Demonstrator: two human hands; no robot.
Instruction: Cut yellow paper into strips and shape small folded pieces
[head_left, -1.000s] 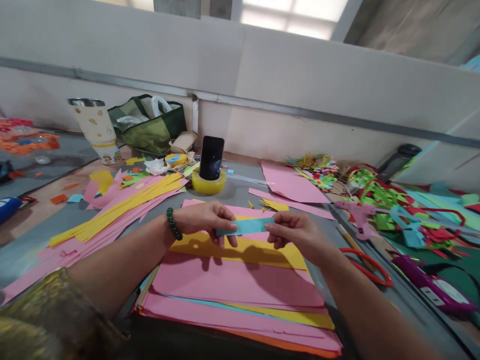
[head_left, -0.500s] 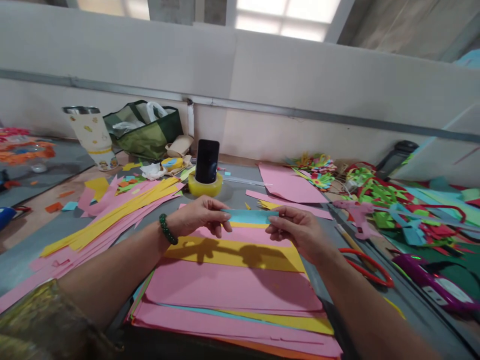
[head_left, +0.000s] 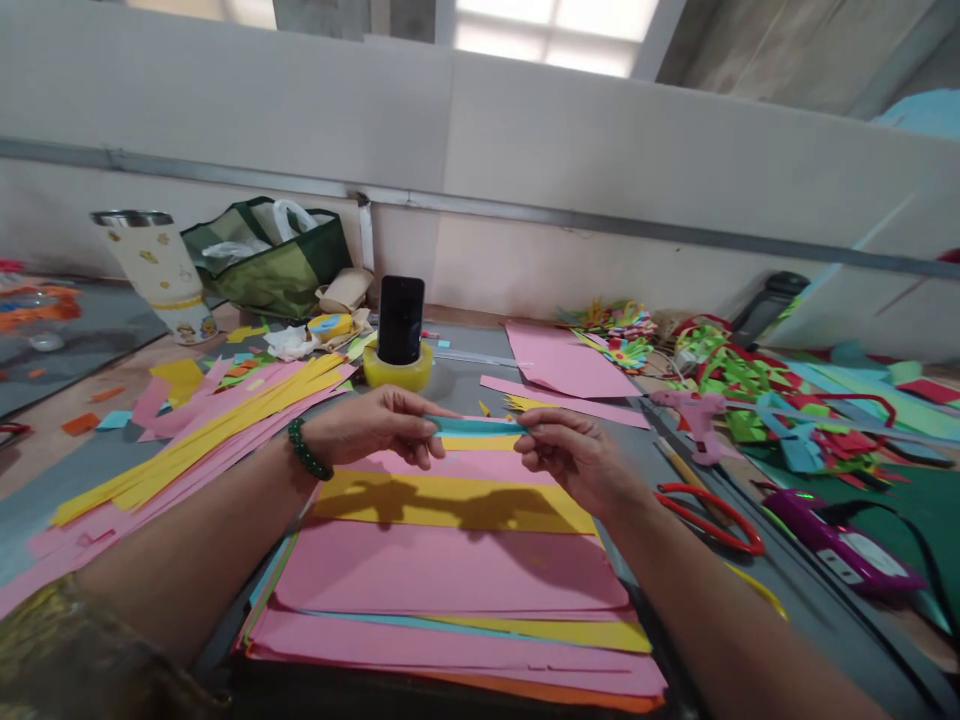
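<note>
fingers [head_left: 415, 428] of two hands [head_left: 373, 425] [head_left: 576, 455] pinch one strip [head_left: 480, 428].

The left hand [head_left: 397, 425] and right hand [head_left: 566, 450] pinch opposite ends of a narrow light-blue paper strip [head_left: 480, 428] above a stack of pink and yellow paper sheets [head_left: 450, 570]. Beyond them, a black rectangular smartphone [head_left: 400, 318] stands in a round yellow tape roll [head_left: 397, 376].

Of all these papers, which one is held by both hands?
The blue strip, pinched between the left hand and right hand; the stacked papers below are not held.
</note>
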